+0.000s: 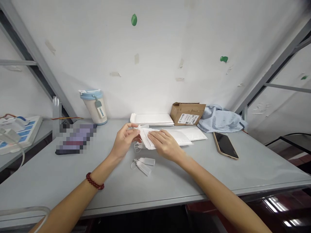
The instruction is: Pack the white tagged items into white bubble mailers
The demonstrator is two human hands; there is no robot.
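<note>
At the middle of the desk, my left hand [125, 140] pinches the left edge of a white padded envelope [147, 139]. My right hand [166, 144] grips the same envelope from the right, its fingers laid across the front. A translucent small bottle [144, 127] shows partly at the envelope's upper left edge, beside my left fingertips. Thin loops [137, 147] hang below, their other ends hidden. Closer to me lie two small translucent squeeze bottles [145, 165] with looped cap straps. More white padded envelopes [191, 133] lie flat behind my right hand.
Along the wall are a tumbler [94, 106], a stack of white envelopes [153, 119], an opened cardboard box [187, 113] and a blue cloth [220, 119]. A phone [225, 145] lies right, a blurred purple item [77, 139] left. A power strip [29, 136] sits far left.
</note>
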